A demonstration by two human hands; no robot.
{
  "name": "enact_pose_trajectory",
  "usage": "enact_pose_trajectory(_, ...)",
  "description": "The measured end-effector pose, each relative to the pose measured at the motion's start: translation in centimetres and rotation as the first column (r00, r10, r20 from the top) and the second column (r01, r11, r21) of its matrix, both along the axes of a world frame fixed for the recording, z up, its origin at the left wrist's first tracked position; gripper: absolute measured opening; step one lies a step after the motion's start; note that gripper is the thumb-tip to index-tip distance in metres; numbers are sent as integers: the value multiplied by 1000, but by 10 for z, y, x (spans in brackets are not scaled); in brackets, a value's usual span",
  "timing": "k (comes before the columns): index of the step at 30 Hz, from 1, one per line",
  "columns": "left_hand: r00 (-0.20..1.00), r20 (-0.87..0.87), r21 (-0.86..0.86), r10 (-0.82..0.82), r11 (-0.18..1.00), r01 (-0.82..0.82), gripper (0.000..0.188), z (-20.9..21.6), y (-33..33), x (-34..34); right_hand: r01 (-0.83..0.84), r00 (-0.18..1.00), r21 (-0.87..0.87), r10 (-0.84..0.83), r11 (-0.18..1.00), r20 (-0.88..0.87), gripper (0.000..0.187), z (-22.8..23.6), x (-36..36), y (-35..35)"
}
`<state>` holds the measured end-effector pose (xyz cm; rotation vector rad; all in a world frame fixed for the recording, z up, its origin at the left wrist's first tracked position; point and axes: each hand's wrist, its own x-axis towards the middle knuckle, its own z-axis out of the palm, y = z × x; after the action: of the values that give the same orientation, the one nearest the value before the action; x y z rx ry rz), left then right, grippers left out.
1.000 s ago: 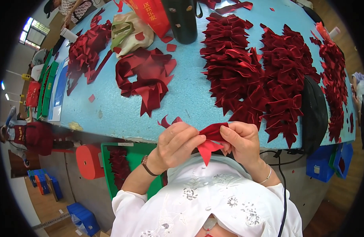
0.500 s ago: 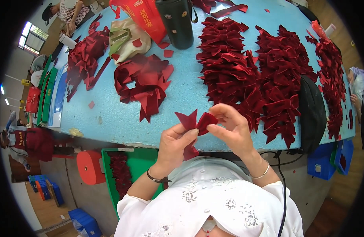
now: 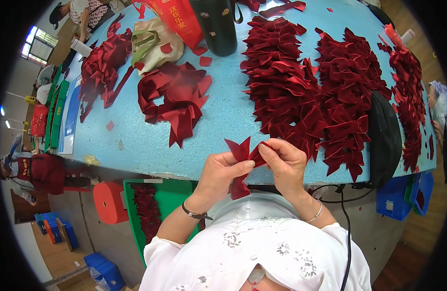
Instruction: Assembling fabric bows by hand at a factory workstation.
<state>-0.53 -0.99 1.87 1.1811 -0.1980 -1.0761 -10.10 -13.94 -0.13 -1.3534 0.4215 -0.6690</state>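
Note:
A dark red velvet ribbon bow (image 3: 241,151) is held between my two hands, over the near edge of the blue table. My left hand (image 3: 219,170) pinches its middle with thumb and fingers; one notched tail points up and another hangs below. My right hand (image 3: 287,162) is closed on the bow's right loop, thumb and fingertips pressed together. Just beyond my right hand lies a thick pile of finished-looking red bows (image 3: 281,77). Loose red ribbon strips (image 3: 184,97) lie in a tangled heap beyond my left hand.
More bow rows (image 3: 347,97) and a black bag (image 3: 384,140) lie to the right. A dark tumbler (image 3: 216,29), red bag (image 3: 177,19) and cloth bag (image 3: 160,48) stand at the back. Below the table edge are a green bin (image 3: 175,199) and blue crates (image 3: 398,196). Other people work nearby.
The bow has shifted slightly right and nearer to me. My right hand's fingers, curved apart around the loop before, have pressed together on it and flattened it.

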Motion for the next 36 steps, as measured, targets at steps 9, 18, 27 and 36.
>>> enact_pose_trajectory(9,996,35,49,79,996,-80,8,-5,3,4,47,999,107,-46,993,-11,7,13,-2,-14)
enact_pose_trajectory(18,981,180,99,-66,994,49,8,3,3,-1,-343,924,-285,268,895,-272,12,27,14,-27)
enact_pose_trajectory(27,999,49,179,16,984,-24,14,-2,8,7,-22,990,-186,-5,982,-142,13,27,22,-41)
enact_pose_trajectory(36,937,-162,-115,310,937,-330,18,-10,-12,10,-355,924,-254,297,900,-239,11,9,-9,1)
